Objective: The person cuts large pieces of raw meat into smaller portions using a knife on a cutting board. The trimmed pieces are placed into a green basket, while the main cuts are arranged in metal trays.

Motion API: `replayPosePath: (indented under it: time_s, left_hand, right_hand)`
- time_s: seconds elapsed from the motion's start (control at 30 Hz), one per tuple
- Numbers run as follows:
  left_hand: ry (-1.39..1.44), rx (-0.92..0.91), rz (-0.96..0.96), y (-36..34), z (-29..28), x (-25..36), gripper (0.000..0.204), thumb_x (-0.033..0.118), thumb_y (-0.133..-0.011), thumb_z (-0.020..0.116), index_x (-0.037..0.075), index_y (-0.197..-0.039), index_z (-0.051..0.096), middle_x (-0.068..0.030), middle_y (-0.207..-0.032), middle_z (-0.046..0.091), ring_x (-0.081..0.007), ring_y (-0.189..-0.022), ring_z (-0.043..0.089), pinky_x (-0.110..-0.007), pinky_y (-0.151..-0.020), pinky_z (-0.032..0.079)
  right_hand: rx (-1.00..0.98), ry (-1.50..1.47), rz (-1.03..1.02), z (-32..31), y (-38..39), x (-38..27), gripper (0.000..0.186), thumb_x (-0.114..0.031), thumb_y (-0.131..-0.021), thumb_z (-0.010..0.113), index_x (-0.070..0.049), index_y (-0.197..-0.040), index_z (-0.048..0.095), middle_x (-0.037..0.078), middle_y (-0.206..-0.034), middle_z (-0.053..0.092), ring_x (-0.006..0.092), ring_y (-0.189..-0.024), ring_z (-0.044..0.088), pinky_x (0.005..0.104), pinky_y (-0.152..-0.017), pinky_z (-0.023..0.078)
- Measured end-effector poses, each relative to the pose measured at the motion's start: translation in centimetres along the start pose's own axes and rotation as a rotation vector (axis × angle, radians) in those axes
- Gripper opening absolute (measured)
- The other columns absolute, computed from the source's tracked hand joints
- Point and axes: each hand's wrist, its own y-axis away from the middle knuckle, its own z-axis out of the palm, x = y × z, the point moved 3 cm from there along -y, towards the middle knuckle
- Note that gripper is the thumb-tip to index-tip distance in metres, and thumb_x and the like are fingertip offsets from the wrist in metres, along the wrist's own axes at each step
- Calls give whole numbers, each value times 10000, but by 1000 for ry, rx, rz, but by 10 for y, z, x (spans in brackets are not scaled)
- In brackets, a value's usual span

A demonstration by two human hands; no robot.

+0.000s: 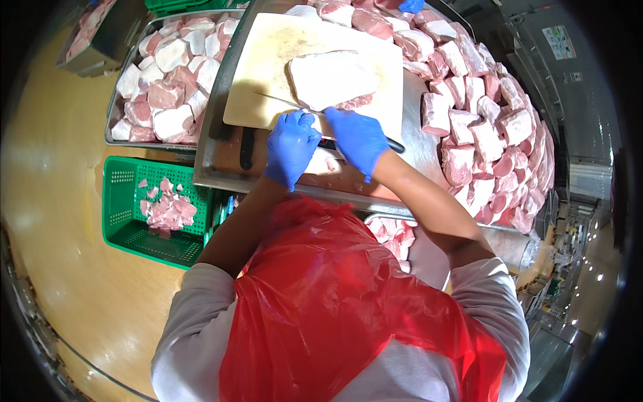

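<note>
Two gloved hands, one left hand (293, 149) and one right hand (360, 139), are at the front edge of one cutting board (258, 60) bearing one large meat slab (333, 79). Two black handles show: one (246, 149) near the board's front left corner, one (396, 145) near its front right. The meat pile (479, 137) overlaps too much to count.
</note>
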Motion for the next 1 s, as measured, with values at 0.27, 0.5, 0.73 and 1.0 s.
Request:
replayPosePath:
  time_s: [0.27, 0.5, 0.73, 1.0]
  left_hand:
    - [-59, 162, -315, 35, -58, -80, 133, 143, -785, 743, 120, -913, 716, -119, -910, 686, -281, -843, 666, -394, -770, 542]
    - [32, 201, -374, 82, -99, -88, 337, -15, -849, 637, 0, -1185, 651, -125, -1138, 663, -231, -981, 625, -350, -805, 513]
    - [-148, -368, -39, -7, -29, -14, 238, 97, -779, 680, 99, -1016, 696, -129, -991, 647, -368, -977, 593, -443, -878, 478]
    - [-619, -722, -508, 157, -153, -191, 523, 60, -766, 696, 77, -1284, 634, -240, -1416, 516, -408, -1305, 496, -460, -1041, 449]
  right_hand:
    - [-120, 76, 129, -2, 103, 96, 467, -142, -895, 607, -158, -1356, 533, 190, -983, 689, 382, -880, 694, 463, -748, 545]
    - [360, -351, 371, 26, 174, 113, 178, -106, -967, 622, 12, -1097, 597, 270, -868, 653, 472, -790, 635, 497, -624, 489]
    - [454, -662, 332, 10, 134, 87, 157, -122, -990, 591, -1, -1089, 572, 270, -897, 655, 483, -819, 623, 470, -651, 496]
    - [608, -676, 734, 90, 252, 182, 172, -175, -1049, 551, -17, -1083, 610, 7, -695, 541, 68, -591, 474, 265, -523, 407]
